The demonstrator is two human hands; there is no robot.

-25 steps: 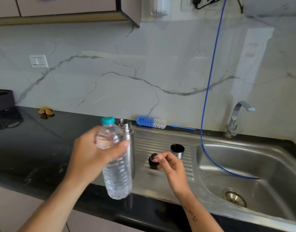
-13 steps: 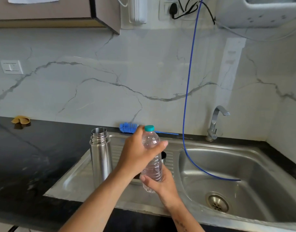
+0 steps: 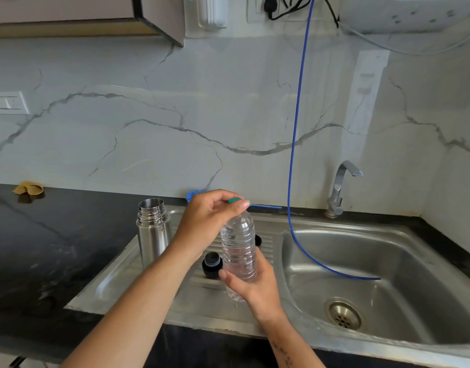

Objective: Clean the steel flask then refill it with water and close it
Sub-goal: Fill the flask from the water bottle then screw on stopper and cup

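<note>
Gripping the plastic water bottle (image 3: 239, 248) low with our right hand (image 3: 255, 285), our left hand (image 3: 210, 221) has climbed to pinch its teal cap (image 3: 234, 200); refilling nears; the open steel flask (image 3: 152, 229) stands left of centre.

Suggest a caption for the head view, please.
Left hand grips the bottle cap, right hand holds its base, beside the open flask.

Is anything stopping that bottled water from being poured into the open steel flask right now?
Yes: the teal cap is on the plastic bottle, under the left hand. The right hand holds the bottle's base. The steel flask mouth is uncovered.
</note>
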